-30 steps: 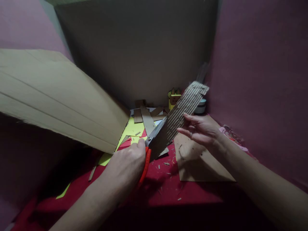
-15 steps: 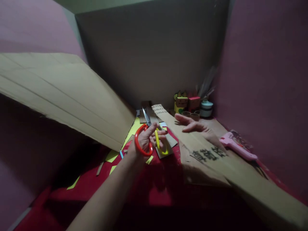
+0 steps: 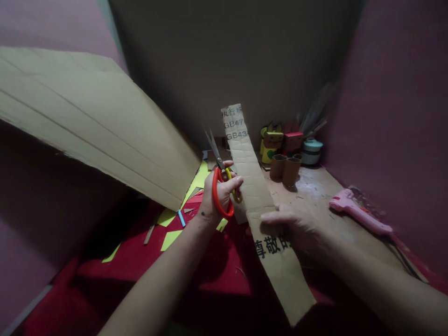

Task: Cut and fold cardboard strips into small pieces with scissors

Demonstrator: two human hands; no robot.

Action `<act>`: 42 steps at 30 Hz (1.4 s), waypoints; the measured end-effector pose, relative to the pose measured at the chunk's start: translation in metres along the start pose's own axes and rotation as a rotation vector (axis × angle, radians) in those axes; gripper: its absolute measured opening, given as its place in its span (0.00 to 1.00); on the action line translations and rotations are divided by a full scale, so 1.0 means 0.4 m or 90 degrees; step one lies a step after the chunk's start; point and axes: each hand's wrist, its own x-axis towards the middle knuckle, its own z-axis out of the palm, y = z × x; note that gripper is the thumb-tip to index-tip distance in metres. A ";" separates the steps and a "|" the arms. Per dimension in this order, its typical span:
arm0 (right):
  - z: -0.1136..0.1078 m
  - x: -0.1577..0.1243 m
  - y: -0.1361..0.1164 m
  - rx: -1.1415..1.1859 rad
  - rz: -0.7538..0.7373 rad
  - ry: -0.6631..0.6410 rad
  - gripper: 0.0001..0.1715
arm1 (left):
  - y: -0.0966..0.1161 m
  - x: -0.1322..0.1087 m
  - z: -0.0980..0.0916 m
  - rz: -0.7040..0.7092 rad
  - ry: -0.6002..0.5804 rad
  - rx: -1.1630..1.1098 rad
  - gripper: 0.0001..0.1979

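Observation:
My left hand [image 3: 220, 195] grips a pair of scissors [image 3: 221, 179] with one red and one yellow handle loop, blades pointing up and slightly apart. My right hand [image 3: 293, 227] holds a long strip of brown cardboard [image 3: 252, 186] with black printed characters, pinching it near its middle. The strip runs from the lower foreground up toward the back wall, just right of the scissors. The scissor blades sit close beside the strip's left edge, not touching it.
A large cardboard sheet [image 3: 91, 126] slants across the left. Yellow paper scraps [image 3: 171, 239] and cardboard offcuts lie on the red mat [image 3: 140, 261]. A pink glue gun [image 3: 357, 215] lies at right. Two brown cardboard tubes [image 3: 285, 169], small boxes and a pale jar [image 3: 311, 151] stand at the back.
My right hand has taken hold of the printed cardboard strip and lifted it upright beside the scissors. My left hand has raised the scissors slightly, blades up.

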 end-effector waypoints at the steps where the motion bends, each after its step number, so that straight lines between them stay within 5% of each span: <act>1: 0.009 -0.001 0.009 0.010 0.030 -0.005 0.16 | -0.002 0.002 -0.001 0.015 -0.002 0.016 0.20; 11: 0.007 0.060 -0.076 -0.052 -0.136 0.123 0.17 | -0.019 0.011 -0.061 -0.025 -0.019 0.083 0.22; 20: 0.022 0.103 -0.103 -0.057 -0.232 0.139 0.13 | 0.011 -0.115 -0.058 -0.194 -0.166 0.115 0.30; 31: 0.061 0.121 -0.085 0.014 -0.128 0.072 0.07 | 0.006 -0.166 -0.075 -0.139 -0.127 0.172 0.26; 37: 0.063 0.122 0.010 0.063 -0.053 0.061 0.20 | -0.035 -0.154 -0.102 -0.178 -0.105 0.088 0.27; 42: 0.067 0.125 0.042 0.066 -0.009 0.087 0.18 | -0.020 -0.159 -0.120 -0.191 -0.110 0.157 0.24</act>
